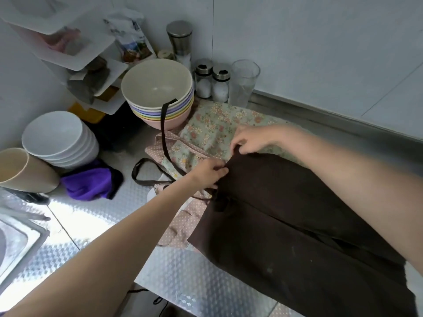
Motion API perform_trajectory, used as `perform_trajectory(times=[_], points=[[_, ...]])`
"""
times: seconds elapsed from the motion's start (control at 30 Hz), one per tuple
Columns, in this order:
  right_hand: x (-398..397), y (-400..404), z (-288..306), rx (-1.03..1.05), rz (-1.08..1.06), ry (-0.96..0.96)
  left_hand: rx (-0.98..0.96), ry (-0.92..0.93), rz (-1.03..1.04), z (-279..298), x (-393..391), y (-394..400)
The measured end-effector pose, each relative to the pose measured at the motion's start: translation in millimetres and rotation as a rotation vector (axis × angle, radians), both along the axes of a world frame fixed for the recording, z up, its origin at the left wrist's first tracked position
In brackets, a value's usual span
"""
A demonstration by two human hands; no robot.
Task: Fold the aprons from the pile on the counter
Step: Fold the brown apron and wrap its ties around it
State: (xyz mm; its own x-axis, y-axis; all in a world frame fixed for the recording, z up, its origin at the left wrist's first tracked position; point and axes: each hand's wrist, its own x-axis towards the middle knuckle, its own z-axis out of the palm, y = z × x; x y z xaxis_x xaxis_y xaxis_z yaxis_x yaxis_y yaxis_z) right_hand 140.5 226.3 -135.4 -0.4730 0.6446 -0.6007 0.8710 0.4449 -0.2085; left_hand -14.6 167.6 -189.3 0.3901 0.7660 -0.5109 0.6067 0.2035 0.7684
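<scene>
White bowls [55, 136] and pastel bowls [158, 94] stand at the left of the foil-covered counter [183, 271]. The left hand [209, 171] and right hand [249, 139] both pinch the top edge of the brown apron [286, 225]. It lies on the counter at right, over a floral apron [212, 126].

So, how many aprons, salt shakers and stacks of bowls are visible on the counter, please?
Aprons: 2, brown apron and floral apron
Salt shakers: 2
Bowl stacks: 2, pastel stack and white stack
Total: 6
</scene>
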Motion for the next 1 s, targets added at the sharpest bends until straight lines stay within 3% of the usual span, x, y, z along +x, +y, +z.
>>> perform_trajectory(times=[0.07,0.2,0.37,0.5,0.6,0.67,0.73,0.8,0.93,1.0], points=[[2,1,0,-0.005,0.027,-0.114,-0.010,0.038,-0.025,-1,-1,2],[1,6,-2,0.246,0.014,-0.252,-0.068,0.117,-0.027,-5,2,6],[-9,-5,-23,0.279,-0.007,-0.368,0.017,0.326,-0.179,-3,7,13],[-3,-10,-30,0.285,-0.076,-0.357,0.335,0.380,-0.155,4,2,13],[-2,-13,-30,0.305,-0.117,-0.324,0.447,0.431,-0.236,4,5,11],[0,-15,-30,0.350,-0.145,-0.259,0.376,0.342,-0.162,2,9,12],[4,-19,-29,0.357,-0.160,-0.118,0.118,0.132,0.036,1,12,11],[6,-24,-28,0.318,-0.134,-0.011,-0.101,0.065,0.125,0,10,8],[5,-31,-36,0.415,-0.201,-0.061,-0.041,0.199,0.001,0,1,9],[-2,-34,-40,0.435,-0.270,-0.079,0.169,0.368,-0.072,8,-2,10]])
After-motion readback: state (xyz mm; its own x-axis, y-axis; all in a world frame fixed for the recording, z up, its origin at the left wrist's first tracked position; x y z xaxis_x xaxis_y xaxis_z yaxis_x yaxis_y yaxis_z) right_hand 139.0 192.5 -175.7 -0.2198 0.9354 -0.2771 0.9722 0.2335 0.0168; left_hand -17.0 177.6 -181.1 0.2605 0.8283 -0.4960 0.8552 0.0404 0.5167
